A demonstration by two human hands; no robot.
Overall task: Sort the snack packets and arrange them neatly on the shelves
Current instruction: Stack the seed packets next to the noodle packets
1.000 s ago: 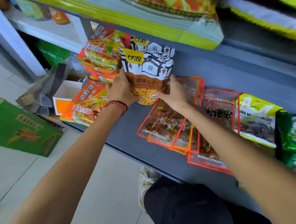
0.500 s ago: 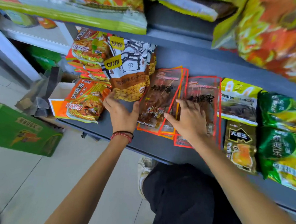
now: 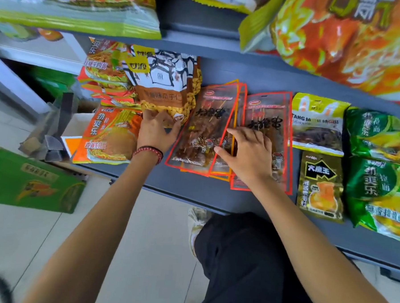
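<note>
Squaring packets on the shelf (image 3: 203, 198); both grips released, nothing grasped.

The left grip (image 3: 154, 132) sets its fingertips on the near edge of the seed packet (image 3: 167, 87), which lies just beyond it. The orange noodle packets (image 3: 109, 135) sit at its outer side. The right grip (image 3: 247, 151) lies flat and spread over the red-edged skewer packets (image 3: 205, 128), which fan out beneath and beyond the palm. Best done, likely: light pressure, sliding the fan until the edges meet and stopping short of the seed packet. The slick film may skid.

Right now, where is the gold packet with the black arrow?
Head view, right side: the gold packet lies flat on the shelf, in front of the yellow packet, beside the green bags.
</note>
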